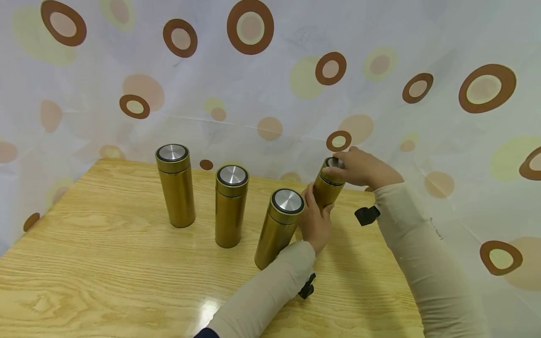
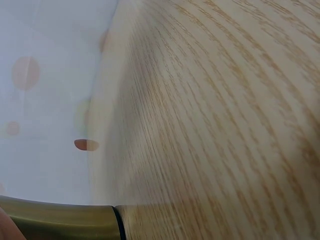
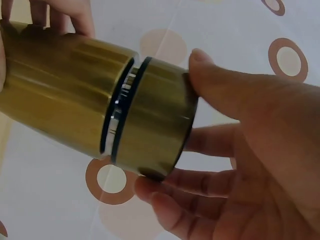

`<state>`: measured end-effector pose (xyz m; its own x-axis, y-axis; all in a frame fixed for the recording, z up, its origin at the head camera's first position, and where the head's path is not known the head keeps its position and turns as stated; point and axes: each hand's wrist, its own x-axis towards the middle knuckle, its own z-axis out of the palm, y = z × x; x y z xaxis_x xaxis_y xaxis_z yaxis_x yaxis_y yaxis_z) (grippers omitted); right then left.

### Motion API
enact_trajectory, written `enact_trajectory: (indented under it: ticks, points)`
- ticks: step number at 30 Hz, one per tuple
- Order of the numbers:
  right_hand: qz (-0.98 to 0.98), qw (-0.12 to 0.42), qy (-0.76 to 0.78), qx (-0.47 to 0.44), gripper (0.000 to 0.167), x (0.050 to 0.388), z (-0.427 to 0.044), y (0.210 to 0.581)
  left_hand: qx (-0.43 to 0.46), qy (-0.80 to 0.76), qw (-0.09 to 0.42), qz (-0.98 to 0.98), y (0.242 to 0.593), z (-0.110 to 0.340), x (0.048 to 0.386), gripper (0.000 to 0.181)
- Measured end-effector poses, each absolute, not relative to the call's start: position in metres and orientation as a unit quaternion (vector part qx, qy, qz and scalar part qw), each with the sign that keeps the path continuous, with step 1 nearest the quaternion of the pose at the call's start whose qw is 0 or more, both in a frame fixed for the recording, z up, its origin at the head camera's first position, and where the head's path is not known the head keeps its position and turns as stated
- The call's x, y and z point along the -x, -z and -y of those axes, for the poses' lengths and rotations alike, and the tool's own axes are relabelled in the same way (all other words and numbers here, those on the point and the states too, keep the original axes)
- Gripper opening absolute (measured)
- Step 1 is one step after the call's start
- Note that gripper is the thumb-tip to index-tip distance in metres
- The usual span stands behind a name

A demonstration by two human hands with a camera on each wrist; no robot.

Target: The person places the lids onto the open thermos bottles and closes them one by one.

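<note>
At the right back of the table, my left hand (image 1: pixel 316 227) grips the body of a gold thermos flask (image 1: pixel 325 191). My right hand (image 1: pixel 364 170) holds its lid (image 3: pixel 155 117) from above, thumb on one side and fingers on the other. A narrow gap with silvery threads shows between lid and body in the right wrist view. There, the left hand's fingers (image 3: pixel 60 20) wrap the body at the upper left. The left wrist view catches only part of the flask (image 2: pixel 65 222) along its bottom edge.
Three more gold flasks stand upright with lids on: one at the left (image 1: pixel 176 192), one in the middle (image 1: pixel 230 211), and one (image 1: pixel 276 234) close beside my left forearm. Behind the wooden table (image 1: pixel 127 277) hangs a white cloth (image 1: pixel 270 84) printed with circles.
</note>
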<state>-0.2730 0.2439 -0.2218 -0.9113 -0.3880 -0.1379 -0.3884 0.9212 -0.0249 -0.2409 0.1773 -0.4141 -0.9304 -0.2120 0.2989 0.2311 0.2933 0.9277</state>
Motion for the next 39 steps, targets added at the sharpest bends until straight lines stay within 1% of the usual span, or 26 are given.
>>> enact_trajectory:
  ticks: [5,9,11,13,18,22,32,39]
  points:
    - [-0.989,0.036,0.021,0.140,0.066,0.275,-0.241,0.228,0.005,0.591,0.186,0.785,0.416,-0.177,0.241,0.070]
    - [-0.996,0.001,0.018,0.082,0.081,0.275,-0.236,0.234,0.010,0.587,0.193,0.786,0.417,-0.177,0.241,0.070]
    - [-0.999,-0.013,0.016,0.050,0.084,0.275,-0.233,0.236,0.012,0.584,0.199,0.787,0.417,-0.177,0.240,0.070]
    - [-0.999,-0.028,0.007,0.026,0.085,0.274,-0.232,0.239,0.014,0.581,0.204,0.788,0.418,-0.177,0.240,0.070]
    - [-0.999,-0.036,-0.010,-0.019,0.079,0.274,-0.227,0.242,0.017,0.578,0.208,0.788,0.418,-0.177,0.240,0.070]
    - [-0.999,-0.036,-0.011,-0.034,0.078,0.275,-0.225,0.242,0.019,0.582,0.207,0.786,0.419,-0.177,0.241,0.070]
    - [-0.998,-0.041,0.004,-0.039,0.079,0.276,-0.223,0.239,0.022,0.585,0.212,0.782,0.418,-0.178,0.241,0.069]
    - [-0.999,-0.040,0.002,-0.011,0.082,0.273,-0.226,0.235,0.024,0.574,0.220,0.788,0.416,-0.177,0.242,0.069]
